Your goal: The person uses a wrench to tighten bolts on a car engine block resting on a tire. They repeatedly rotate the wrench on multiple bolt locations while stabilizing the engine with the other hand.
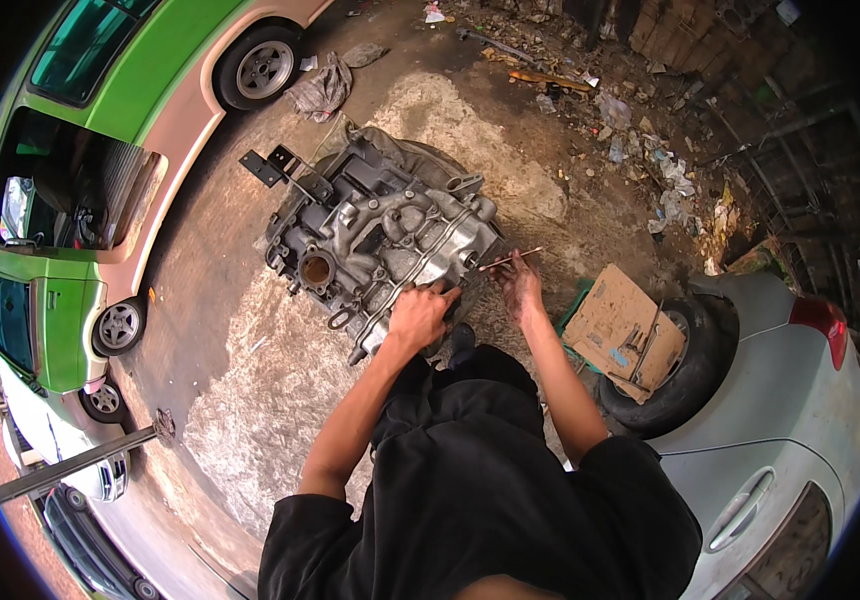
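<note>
A greasy metal engine point(380, 225) sits on the ground in front of me, its cast pipes and a round opening facing up. My left hand point(420, 316) rests against its near edge with the fingers bent over it; part of the grip is hidden. At the engine's near right corner, my right hand point(521, 288) is closed on a thin metal rod point(496, 264) between thumb and fingers. One end of the rod points at a round fitting point(469, 259) on the engine; whether they touch is unclear.
Cardboard point(615, 320) with tools on it lies at the right, over a green crate and beside a tyre point(695, 385). A silver car point(780, 430) stands at the lower right. Left is a green van point(120, 90). Litter point(665, 180) lies far right; a crumpled sack point(324, 88) lies behind the engine.
</note>
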### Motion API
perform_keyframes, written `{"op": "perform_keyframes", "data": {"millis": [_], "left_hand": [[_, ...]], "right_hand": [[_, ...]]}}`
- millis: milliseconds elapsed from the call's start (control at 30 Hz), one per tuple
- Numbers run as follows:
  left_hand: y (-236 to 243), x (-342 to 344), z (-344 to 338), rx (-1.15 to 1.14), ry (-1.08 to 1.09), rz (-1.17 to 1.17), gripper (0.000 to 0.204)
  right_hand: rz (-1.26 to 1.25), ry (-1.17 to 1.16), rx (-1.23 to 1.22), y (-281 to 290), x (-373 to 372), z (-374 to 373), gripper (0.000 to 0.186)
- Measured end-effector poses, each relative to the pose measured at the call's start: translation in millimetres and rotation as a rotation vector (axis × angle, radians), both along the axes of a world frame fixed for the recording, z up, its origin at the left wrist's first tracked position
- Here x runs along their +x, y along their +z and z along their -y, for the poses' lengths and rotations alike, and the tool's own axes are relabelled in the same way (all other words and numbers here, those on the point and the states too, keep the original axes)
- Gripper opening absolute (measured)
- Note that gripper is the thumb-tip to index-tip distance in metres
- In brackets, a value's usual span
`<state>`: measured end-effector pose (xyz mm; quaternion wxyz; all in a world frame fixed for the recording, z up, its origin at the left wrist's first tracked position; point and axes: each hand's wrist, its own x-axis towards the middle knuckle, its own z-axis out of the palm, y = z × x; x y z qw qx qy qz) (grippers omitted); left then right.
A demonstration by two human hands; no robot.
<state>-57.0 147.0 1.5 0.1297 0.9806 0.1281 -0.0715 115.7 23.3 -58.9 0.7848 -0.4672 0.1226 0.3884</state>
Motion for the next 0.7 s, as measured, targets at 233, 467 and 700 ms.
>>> {"op": "perform_keyframes", "data": {"millis": [233, 467, 700], "left_hand": [[2, -1, 0, -0.01, 0.005, 0.009, 0.059], [6, 0, 0, 0.005, -0.006, -0.023, 0.058], [4, 0, 0, -0.008, -0.008, -0.014, 0.058]], "right_hand": [[-0.127, 0.149, -0.047, -16, 13, -12, 0.023], [-0.087, 0.288, -0.077, -13, 28, -15, 0.022], [-0.055, 0.273, -0.062, -14, 24, -5, 0.02]]}}
